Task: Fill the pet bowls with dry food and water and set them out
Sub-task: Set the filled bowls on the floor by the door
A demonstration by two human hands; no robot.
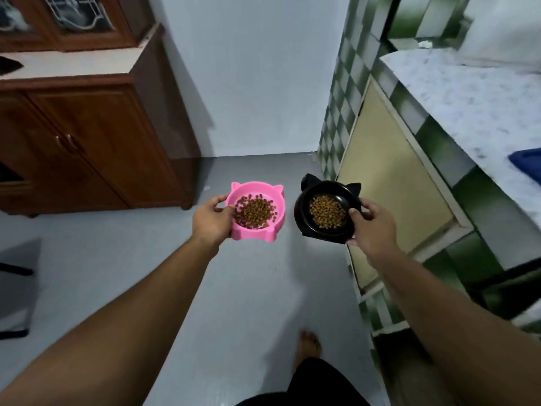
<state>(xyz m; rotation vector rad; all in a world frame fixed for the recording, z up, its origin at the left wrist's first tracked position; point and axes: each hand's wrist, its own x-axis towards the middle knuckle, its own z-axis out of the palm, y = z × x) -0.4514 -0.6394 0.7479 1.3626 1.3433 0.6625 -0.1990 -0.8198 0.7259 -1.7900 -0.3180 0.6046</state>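
Underfoot: grey floor [248,288], one bare foot [310,342] planted nr bottom edge. Further out, both forearms stretched fwd, one bowl per hand, carried above floor, not set down. L hand [211,219] clamped on near-left rim of pink bowl [257,233], digits curled over edge. Kibble [255,212] heaped inside, approx. level. R hand [371,227] gripping right rim of black bowl [299,212], thumb hooked over lip, other fingers behind. More of same food inside, bowl tipped slightly twd camera. Bowls side by side, near but apart. No water seen in either. Beyond: wooden cabinet [87,148] left, tiled counter [483,106] right, pale wall [257,83] at far end. Reads as dry food done, carry-out stage. Next prob. needs a crouch, lowering both flat onto floor, keeping level vs. spill, then letting go. Water yet to sort.
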